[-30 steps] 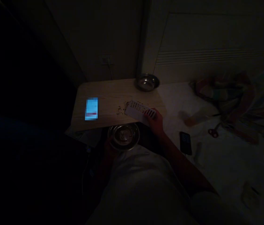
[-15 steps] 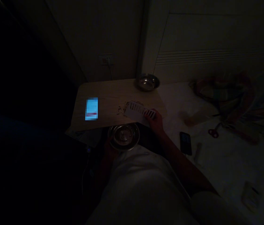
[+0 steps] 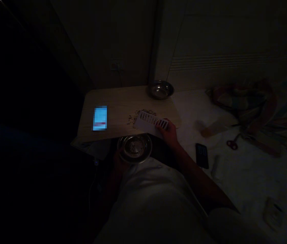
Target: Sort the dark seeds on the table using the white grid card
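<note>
In dim light, my right hand (image 3: 168,131) is closed on the end of a flat white piece with a row of slots (image 3: 147,126). That piece lies low over the wooden tabletop (image 3: 118,98), against a scatter of small dark bits (image 3: 132,119) like seeds or grains. Below the table's front edge, my left hand (image 3: 120,161) grips the left rim of a round metal bowl (image 3: 147,156). Some of the same small bits show inside the bowl. The left fingers are partly hidden under the bowl and in shadow.
A second metal bowl (image 3: 161,90) stands at the table's back right corner. A lit phone screen (image 3: 99,118) is on the left. On the white bedding to the right lie a dark phone (image 3: 202,156), red-handled scissors (image 3: 232,145) and crumpled striped cloth (image 3: 255,101).
The slotted white piece has shifted very slightly to the left and down in my right hand. My left hand and the bowl stay almost still.
</note>
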Motion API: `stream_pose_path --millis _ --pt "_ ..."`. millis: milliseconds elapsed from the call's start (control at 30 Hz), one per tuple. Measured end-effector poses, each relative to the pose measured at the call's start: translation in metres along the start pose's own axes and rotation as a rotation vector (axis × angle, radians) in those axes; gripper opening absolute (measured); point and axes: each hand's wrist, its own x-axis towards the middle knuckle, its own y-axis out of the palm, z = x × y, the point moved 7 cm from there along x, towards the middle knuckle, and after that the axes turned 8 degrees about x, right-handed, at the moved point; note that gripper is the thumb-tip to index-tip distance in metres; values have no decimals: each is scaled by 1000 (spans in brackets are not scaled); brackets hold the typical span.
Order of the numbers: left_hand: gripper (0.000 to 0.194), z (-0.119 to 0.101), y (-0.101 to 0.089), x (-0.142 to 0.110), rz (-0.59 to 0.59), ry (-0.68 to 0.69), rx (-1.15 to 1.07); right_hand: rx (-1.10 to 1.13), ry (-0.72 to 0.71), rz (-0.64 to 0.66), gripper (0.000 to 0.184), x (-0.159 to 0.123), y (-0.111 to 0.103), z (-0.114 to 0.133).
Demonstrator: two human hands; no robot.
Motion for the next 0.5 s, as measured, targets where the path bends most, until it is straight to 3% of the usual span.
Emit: stream_pose_path --millis 167,500 --pt "28 3 1 -2 -57 -49 -13 47 10 -13 20 -1 -4 -1" --pt "25 3 6 2 29 -49 -26 54 58 57 21 -4 -2 -8"
